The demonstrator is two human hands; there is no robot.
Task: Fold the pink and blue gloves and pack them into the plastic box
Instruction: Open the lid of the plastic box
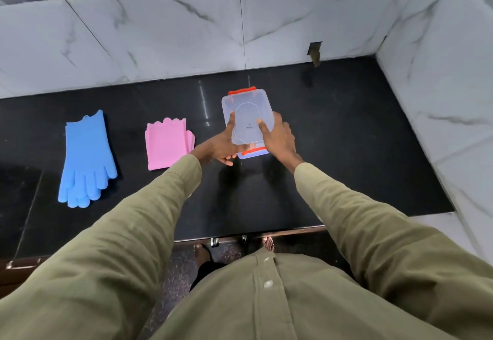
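Observation:
A clear plastic box (246, 107) with a lid and red-orange clips stands on the black counter, in the middle. My left hand (221, 147) grips its near left side, thumb on the lid. My right hand (280, 139) grips its near right side, thumb also on the lid. The pink gloves (168, 146) lie folded into a square just left of the box, beside my left wrist. The blue gloves (86, 156) lie flat and unfolded, stacked, at the far left, fingers pointing toward me.
The black counter (333, 152) ends at marble-tiled walls (173, 32) behind and to the right. Its front edge (240, 235) is close to my body. A small dark hole (314, 51) shows low in the back wall.

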